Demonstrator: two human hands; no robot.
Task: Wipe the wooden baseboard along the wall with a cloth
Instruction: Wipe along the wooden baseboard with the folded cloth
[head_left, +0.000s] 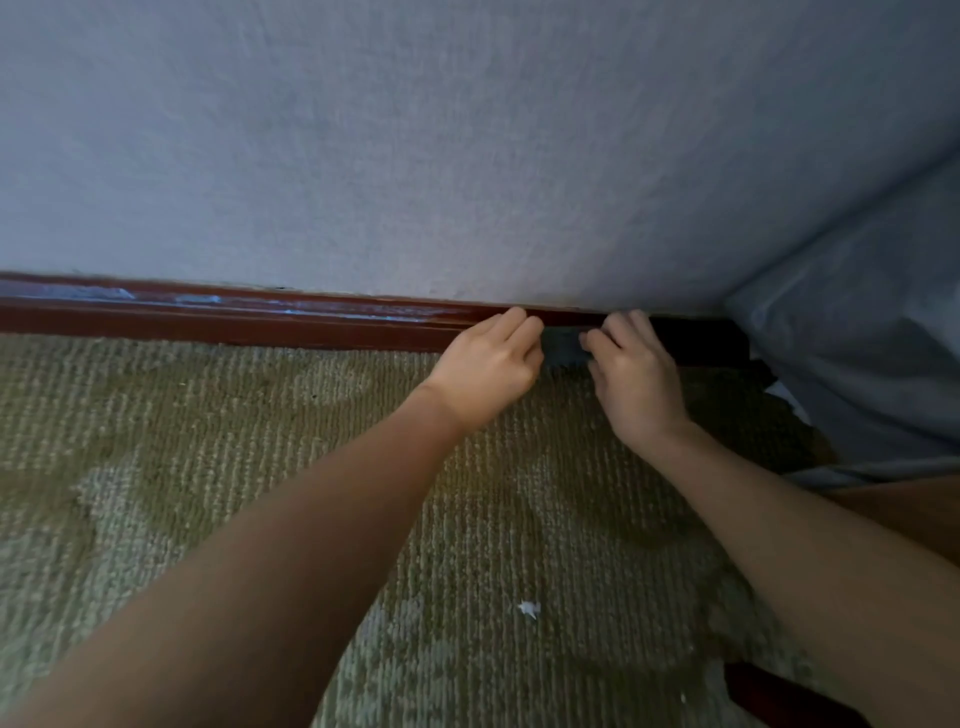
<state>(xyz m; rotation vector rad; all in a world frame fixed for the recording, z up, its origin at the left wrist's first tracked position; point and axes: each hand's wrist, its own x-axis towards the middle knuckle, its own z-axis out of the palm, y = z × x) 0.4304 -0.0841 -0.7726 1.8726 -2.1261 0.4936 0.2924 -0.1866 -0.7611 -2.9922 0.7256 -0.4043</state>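
A dark red-brown wooden baseboard (260, 317) runs along the foot of a pale grey-blue wall, with whitish smears on its left part. A small dark grey cloth (563, 347) lies against the baseboard at centre right. My left hand (488, 364) grips the cloth's left edge with curled fingers. My right hand (636, 374) pinches its right edge. Most of the cloth is hidden behind the two hands.
Olive-green ribbed carpet (260, 467) covers the floor, with a white scrap (529, 608) lying on it. A grey-blue bed cover or mattress (857, 338) fills the right corner. A dark red-brown object (753, 686) shows at the bottom right.
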